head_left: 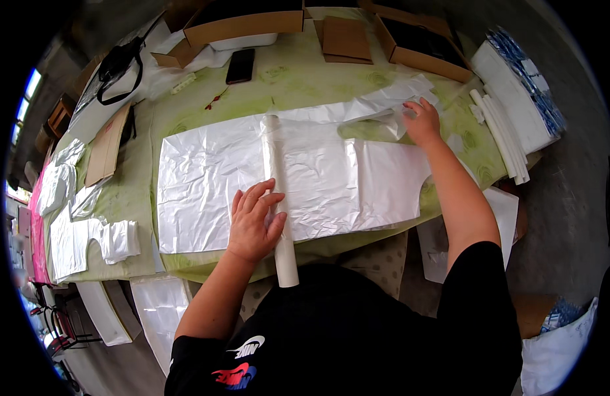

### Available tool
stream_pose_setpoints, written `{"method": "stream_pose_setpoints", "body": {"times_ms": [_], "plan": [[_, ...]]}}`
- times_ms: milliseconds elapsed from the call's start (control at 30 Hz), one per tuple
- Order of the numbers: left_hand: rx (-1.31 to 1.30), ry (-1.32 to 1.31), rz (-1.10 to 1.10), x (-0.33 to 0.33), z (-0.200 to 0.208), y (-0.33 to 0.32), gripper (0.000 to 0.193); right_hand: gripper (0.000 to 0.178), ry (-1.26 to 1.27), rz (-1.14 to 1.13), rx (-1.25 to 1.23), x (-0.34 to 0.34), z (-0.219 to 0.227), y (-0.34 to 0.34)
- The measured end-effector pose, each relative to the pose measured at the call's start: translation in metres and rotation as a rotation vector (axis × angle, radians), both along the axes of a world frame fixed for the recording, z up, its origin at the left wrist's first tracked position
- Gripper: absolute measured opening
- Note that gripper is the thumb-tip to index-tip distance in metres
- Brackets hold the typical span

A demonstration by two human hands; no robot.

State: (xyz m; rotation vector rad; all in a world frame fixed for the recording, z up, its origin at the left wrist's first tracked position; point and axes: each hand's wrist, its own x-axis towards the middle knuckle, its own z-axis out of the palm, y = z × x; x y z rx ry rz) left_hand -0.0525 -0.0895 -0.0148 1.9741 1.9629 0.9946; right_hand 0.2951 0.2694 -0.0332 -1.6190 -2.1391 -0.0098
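A stack of thin white plastic bags (212, 178) lies flat and wrinkled across the table in front of me. Crosswise over it rests a long white tube (286, 257), its near end sticking out past the table edge. My left hand (255, 221) lies against the tube with fingers spread, resting on it and the plastic beside it. Farther off to the right, my right hand (422, 123) pinches the raised, see-through edge of a plastic bag by its cut-out end. Just what lies between those fingertips is partly hidden.
Several white tubes (500, 132) lie at the right edge, next to a stack of blue-and-white packages (529, 79). Open cardboard boxes (245, 26) stand along the back, near a black phone (241, 65). Folded white bags (70, 244) and a cardboard piece (107, 146) are at left.
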Motion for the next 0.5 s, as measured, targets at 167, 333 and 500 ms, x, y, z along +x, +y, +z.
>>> {"method": "stream_pose_setpoints", "body": {"times_ms": [167,333,500], "plan": [[-0.035,0.005,0.049,0.003,-0.001,-0.005,0.032,0.03,0.126,0.208,0.357,-0.031,-0.006,-0.055],[-0.033,-0.004,0.054,0.006,-0.001,0.0,0.032,0.043,0.14,0.6,0.312,-0.094,0.008,-0.123],[-0.053,-0.02,0.088,0.01,0.001,-0.004,0.033,0.037,0.074,0.276,0.158,-0.116,-0.011,-0.112]]}}
